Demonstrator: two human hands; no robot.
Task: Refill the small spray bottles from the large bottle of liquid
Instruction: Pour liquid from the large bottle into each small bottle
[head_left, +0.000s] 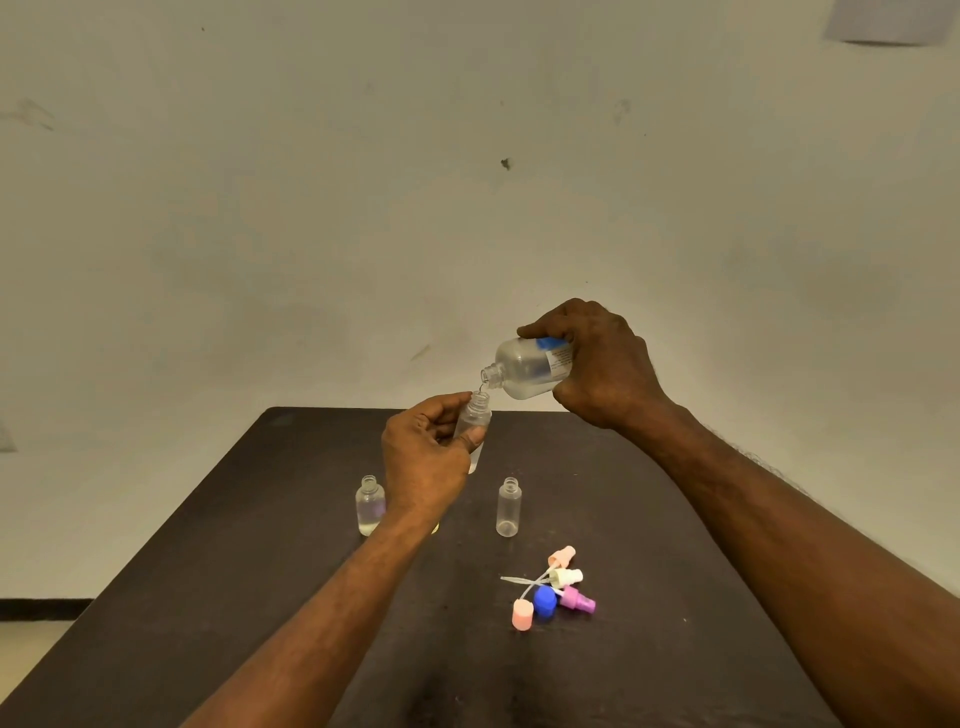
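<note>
Setting: dark tabletop (218, 571) is standing against a pale, scuffed wall (363, 208), its far edge meeting the wall.
Caps: a small heap is lying right of centre toward the near edge, with a pink cap (522, 615), a blue cap (545, 601), a purple spray top (579, 600), a white spray top (567, 576) and a peach spray top (562, 556) crowding together, thin dip tubes trailing left.
Waiting bottles: two small clear bottles are standing upright and uncapped around the middle; the left small bottle (370, 506) is holding some liquid, the right small bottle (508, 507) is looking empty.
Left hand: the left hand (423, 462) is raised over the far half of the tabletop, its fingers (470, 440) curling round the held small bottle (474, 428), which is leaning slightly with its open neck up.
Right hand: the right hand (597, 364) is gripping the large bottle (524, 368) round its labelled body, fingers wrapped over the top and thumb beneath.
Pour: the large bottle is lying nearly sideways above the far edge, its mouth just above the held small bottle's neck, a thin stream running between them.
</note>
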